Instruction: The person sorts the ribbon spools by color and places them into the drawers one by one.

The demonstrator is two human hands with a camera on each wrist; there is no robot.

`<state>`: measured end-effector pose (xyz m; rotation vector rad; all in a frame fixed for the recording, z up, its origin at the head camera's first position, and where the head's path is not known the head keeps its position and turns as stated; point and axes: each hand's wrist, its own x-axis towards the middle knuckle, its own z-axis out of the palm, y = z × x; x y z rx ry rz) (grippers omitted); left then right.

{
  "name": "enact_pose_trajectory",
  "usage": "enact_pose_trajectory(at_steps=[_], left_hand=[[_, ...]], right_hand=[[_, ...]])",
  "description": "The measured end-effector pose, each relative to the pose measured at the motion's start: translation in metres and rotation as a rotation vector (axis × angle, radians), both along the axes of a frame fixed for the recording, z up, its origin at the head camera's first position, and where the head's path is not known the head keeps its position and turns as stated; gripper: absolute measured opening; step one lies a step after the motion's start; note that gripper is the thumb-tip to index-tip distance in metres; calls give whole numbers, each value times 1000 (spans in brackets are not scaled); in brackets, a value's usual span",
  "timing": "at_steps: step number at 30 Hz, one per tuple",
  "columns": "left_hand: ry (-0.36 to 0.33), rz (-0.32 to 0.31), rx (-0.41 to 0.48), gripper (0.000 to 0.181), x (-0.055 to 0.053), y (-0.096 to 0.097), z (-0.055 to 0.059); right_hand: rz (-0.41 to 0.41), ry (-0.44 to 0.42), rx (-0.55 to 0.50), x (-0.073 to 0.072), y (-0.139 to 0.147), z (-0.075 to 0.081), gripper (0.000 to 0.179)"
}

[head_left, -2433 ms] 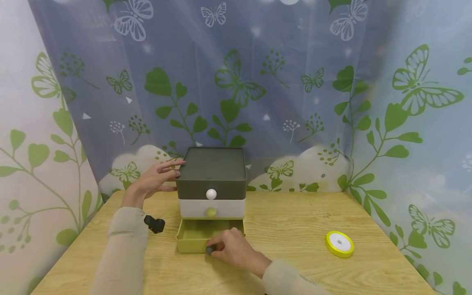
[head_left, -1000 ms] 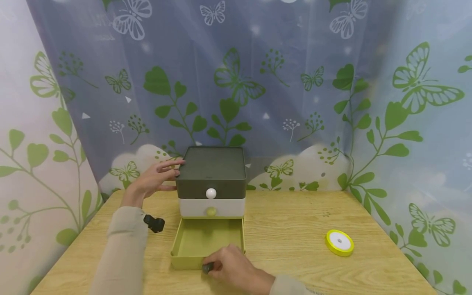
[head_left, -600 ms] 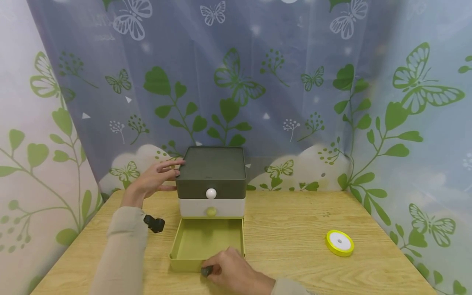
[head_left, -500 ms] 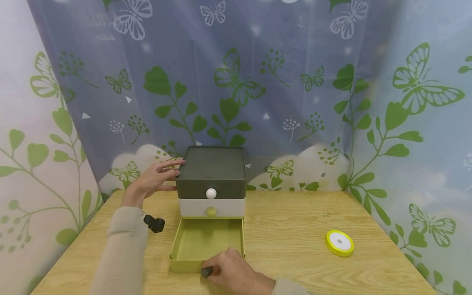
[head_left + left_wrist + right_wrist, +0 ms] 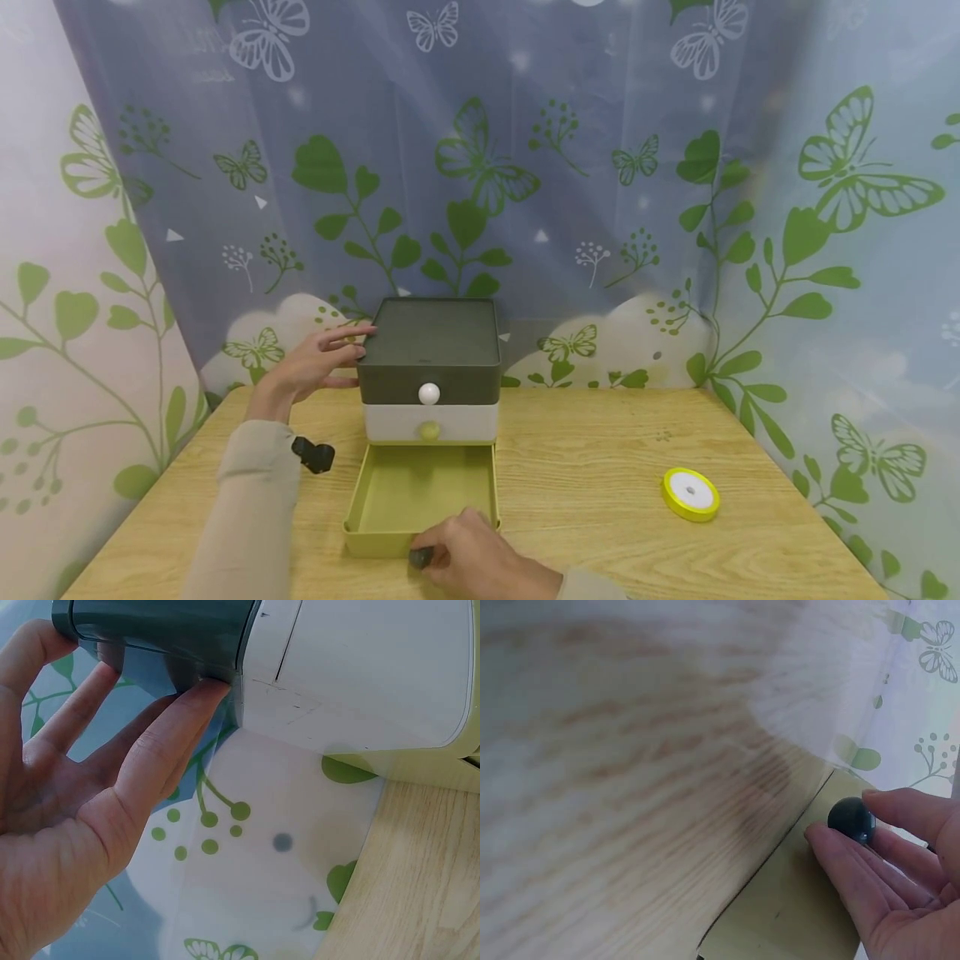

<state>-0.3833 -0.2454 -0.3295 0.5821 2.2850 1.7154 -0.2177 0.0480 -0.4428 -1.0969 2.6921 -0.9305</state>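
A small drawer cabinet stands on the table, with a dark green top drawer (image 5: 390,387), a white middle drawer (image 5: 465,423) and a yellow-green bottom drawer (image 5: 408,487). The bottom drawer is pulled far out and bare inside. My right hand (image 5: 476,554) pinches its dark round knob (image 5: 850,819) between thumb and fingers. Spread out, the fingers of my left hand (image 5: 311,367) rest against the cabinet's left side and top edge; in the left wrist view the fingertips touch the dark green casing (image 5: 165,637). A white knob (image 5: 429,394) and a yellow-green knob (image 5: 430,431) front the upper drawers.
A yellow-rimmed white ribbon spool (image 5: 691,495) lies on the wood-grain table (image 5: 585,467) to the right. Curtains (image 5: 570,250) printed with leaves and butterflies enclose the back and both sides. A black wrist camera (image 5: 313,455) sits at my left sleeve.
The bottom drawer has slid out toward me, pulled by my right hand on the knob, quickly at first and only slightly in the last half second. My left hand has stayed on the cabinet.
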Motion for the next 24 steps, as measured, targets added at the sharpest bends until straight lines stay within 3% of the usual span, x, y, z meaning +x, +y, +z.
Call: enact_pose_trajectory(at_steps=[5,9,13,19,24], left_hand=[[-3,6,0,61,0,0,0],[-5,7,1,60,-1,0,0],[-5,9,-3,60,-3,-1,-1],[-5,7,-7,60,-5,-2,-3],[-2,7,-8,60,-5,-2,-3]], right_hand=[[15,10,25,1,2,3,35],[29,105,46,1,7,11,35],[10,190,79,-1,15,30,35],[-26,128,70,-10,39,61,37],[-53,107,64,-18,66,77,38]])
